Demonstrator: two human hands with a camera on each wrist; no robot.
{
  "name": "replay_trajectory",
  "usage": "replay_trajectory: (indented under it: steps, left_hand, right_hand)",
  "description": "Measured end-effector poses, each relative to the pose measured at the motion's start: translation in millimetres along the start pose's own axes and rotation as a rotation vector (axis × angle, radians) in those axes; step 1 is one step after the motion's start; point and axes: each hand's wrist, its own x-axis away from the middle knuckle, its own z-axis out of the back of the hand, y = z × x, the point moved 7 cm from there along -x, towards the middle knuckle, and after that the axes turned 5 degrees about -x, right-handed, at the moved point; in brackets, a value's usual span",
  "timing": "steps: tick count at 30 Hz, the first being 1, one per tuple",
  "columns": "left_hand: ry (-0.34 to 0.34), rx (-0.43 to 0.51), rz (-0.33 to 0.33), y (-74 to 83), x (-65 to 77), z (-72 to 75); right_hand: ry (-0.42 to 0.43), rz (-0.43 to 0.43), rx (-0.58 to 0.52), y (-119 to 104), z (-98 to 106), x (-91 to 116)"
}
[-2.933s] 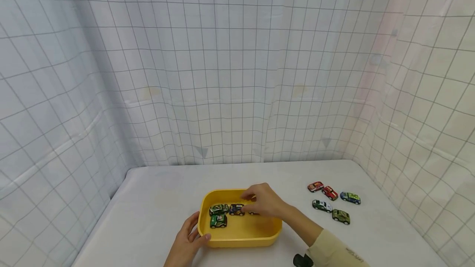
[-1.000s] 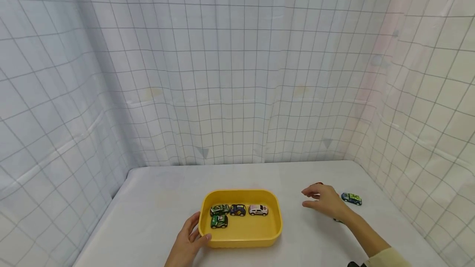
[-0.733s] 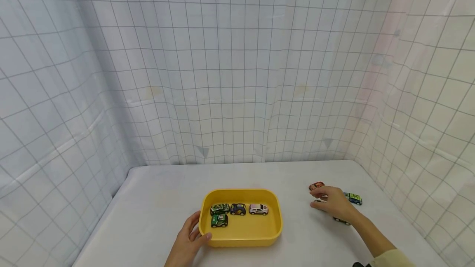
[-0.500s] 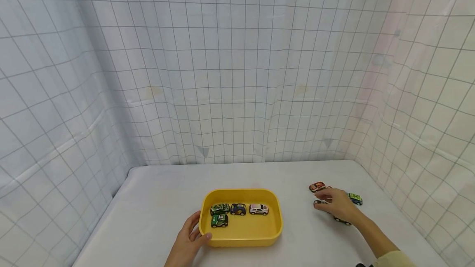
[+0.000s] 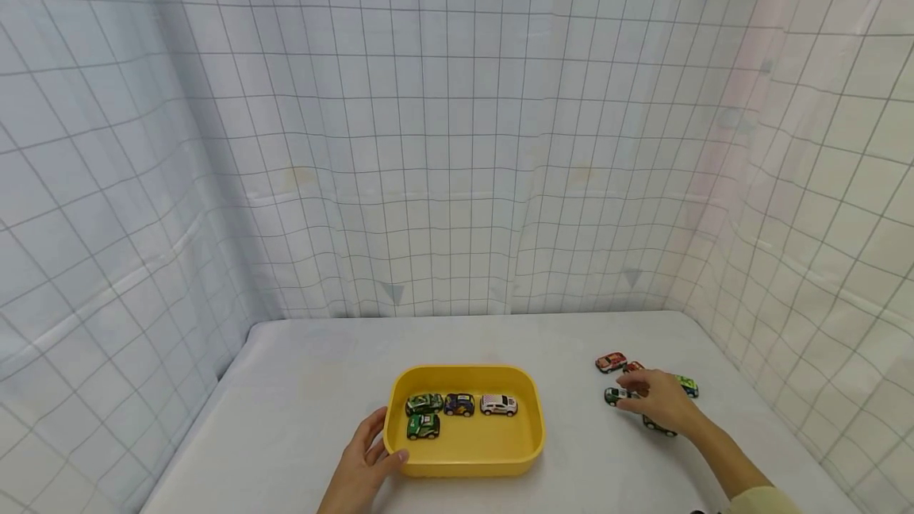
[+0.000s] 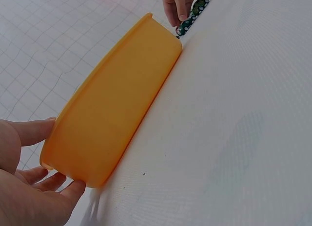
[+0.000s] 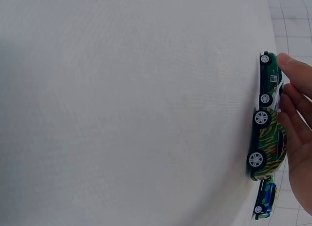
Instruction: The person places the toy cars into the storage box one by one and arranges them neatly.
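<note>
My left hand [image 5: 360,458] grips the near-left corner of a yellow plastic bin [image 5: 464,468], thumb over the rim and fingers against the outer wall. Inside the bin sit a camouflage toy car [image 5: 424,404], a dark blue one [image 5: 459,404], a white one [image 5: 498,404] and a green one [image 5: 424,426]. To the right, my right hand [image 5: 660,399] is low over a green-and-white toy car [image 7: 270,77], its thumb tip right at the car's top edge and its fingers loosely bent. A camouflage car [image 7: 268,143] stands just beneath the palm.
Beyond the right hand lie an orange-red toy car [image 5: 611,362], a red one [image 5: 633,369] partly hidden by the fingers, and a blue-and-lime one [image 5: 687,385]. Grid-patterned white curtains [image 5: 443,181] enclose the white table [image 5: 307,387] at the back and sides.
My right hand has let go of the white car in the bin and moved right to the cars on the table, lowering over the green-and-white one. The left hand stays on the bin.
</note>
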Motion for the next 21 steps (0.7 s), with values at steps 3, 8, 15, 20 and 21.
replay_trajectory:
  steps: [3,8,15,20,21]
  left_hand:
    - [0.003,0.003,0.009,-0.8,-0.1,-0.2]
    - [0.004,-0.001,0.017,-3.4,-2.1,-0.6]
    - [0.004,-0.006,0.009,-4.2,-3.7,0.1]
    - [0.0,-0.002,0.008,-3.2,-3.0,0.7]
    - [-0.001,-0.001,0.007,-3.0,-2.8,0.9]
  right_hand:
    - [0.007,-0.026,0.018,5,-2,-1]
    - [0.026,-0.075,0.053,12,-6,-1]
    - [0.03,-0.067,0.08,11,-6,-2]
    - [0.017,-0.057,0.095,10,-6,-3]
    - [0.015,-0.052,0.094,9,-5,-3]
